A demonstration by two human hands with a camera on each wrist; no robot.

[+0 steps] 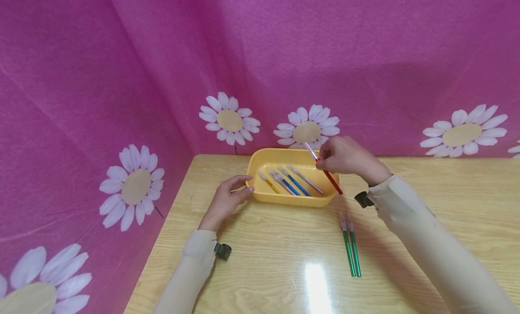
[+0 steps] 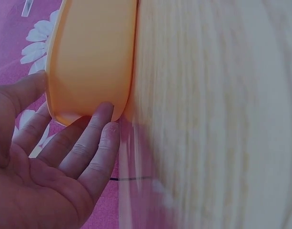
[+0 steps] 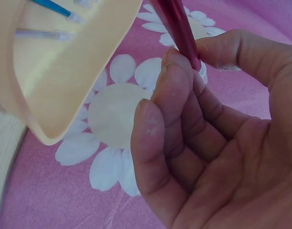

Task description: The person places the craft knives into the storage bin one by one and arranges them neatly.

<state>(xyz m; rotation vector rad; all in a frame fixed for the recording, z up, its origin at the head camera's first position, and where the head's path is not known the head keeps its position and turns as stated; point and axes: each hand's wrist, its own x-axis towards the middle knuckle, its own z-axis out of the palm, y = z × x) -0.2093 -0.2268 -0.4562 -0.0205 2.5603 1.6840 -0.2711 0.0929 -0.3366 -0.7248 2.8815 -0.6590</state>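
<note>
A yellow plastic tray stands near the back of the table. My left hand holds its left end; in the left wrist view the thumb is at the rim and the other fingers lie against the outer wall. Above the tray's right end, my right hand pinches a red pen-shaped stick with a clear cap, tilted, between thumb and fingertips. Inside the tray lie several similar sticks: a yellow one, blue ones and a pale pink one.
Two green capped sticks lie side by side on the wooden table, in front of the tray's right end. Pink cloth with white flowers hangs directly behind the tray and along the table's left side.
</note>
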